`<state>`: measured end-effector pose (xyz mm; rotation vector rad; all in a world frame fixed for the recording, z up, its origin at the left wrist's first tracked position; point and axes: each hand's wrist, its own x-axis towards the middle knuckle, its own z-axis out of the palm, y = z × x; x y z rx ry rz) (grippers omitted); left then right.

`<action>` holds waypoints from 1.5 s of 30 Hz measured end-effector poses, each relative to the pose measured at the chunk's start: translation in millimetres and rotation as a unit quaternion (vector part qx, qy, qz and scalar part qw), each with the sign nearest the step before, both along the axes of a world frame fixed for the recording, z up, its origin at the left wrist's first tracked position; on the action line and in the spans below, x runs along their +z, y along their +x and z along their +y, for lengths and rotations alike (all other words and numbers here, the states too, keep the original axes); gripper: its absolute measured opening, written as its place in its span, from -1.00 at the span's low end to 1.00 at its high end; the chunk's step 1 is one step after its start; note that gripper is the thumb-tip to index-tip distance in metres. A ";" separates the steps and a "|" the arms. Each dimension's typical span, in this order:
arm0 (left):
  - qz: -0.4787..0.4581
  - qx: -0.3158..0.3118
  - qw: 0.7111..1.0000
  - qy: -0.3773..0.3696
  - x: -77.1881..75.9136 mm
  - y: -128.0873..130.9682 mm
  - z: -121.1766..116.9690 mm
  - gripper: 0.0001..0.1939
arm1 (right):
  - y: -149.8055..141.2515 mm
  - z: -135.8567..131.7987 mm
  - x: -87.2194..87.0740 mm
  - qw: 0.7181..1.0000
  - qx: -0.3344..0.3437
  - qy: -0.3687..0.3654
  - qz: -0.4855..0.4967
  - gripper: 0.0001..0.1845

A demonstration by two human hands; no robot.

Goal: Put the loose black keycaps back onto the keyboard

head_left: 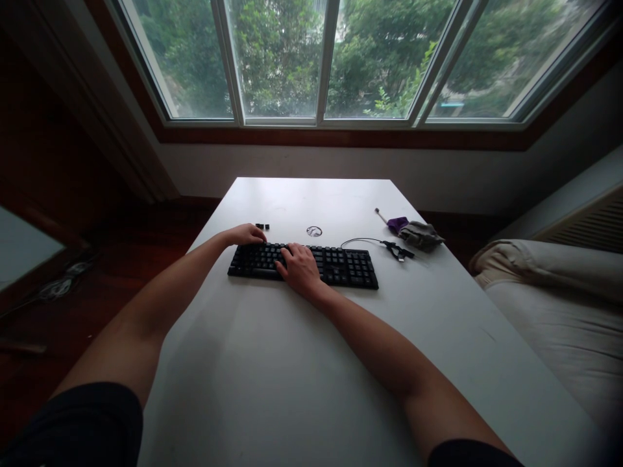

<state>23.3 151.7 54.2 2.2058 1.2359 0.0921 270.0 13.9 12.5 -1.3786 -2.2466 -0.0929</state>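
Observation:
A black keyboard (348, 267) lies across the white table (287, 363) in front of me. My left hand (247, 234) is at its back left edge, fingers bent down and held close together; whatever is between them is hidden. My right hand (300, 264) rests palm down over the middle keys with its fingers apart, holding nothing. Just behind my left hand sit several small black keycaps (263, 226). A thin round loop (314, 231) lies flat behind the keyboard.
On the right, the keyboard's cable (400, 252) lies bundled with its plug showing. Beyond it are a crumpled grey cloth (421, 235), a purple piece (397, 224) and a thin stick with a dark tip (380, 215). A pale padded seat (555, 324) stands right of the table.

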 end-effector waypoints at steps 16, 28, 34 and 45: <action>0.110 -0.032 0.986 0.120 -3.0 7.3 -3.3 -0.69 | 0.1 1.3 -3.3 1.000 -0.001 0.011 0.000 -0.54; 0.127 -0.020 0.964 0.232 -2.4 14.0 -23.4 -0.78 | 0.0 2.4 -4.6 1.000 0.001 0.015 0.001 -0.55; -0.017 0.036 0.998 0.052 -9.1 5.7 -11.6 -0.72 | 0.4 2.4 -4.3 1.000 -0.002 0.013 0.000 -0.55; -0.143 0.114 0.981 -0.068 -28.2 1.3 -9.4 -0.48 | 0.0 0.7 -2.4 1.000 0.001 0.006 0.002 -0.55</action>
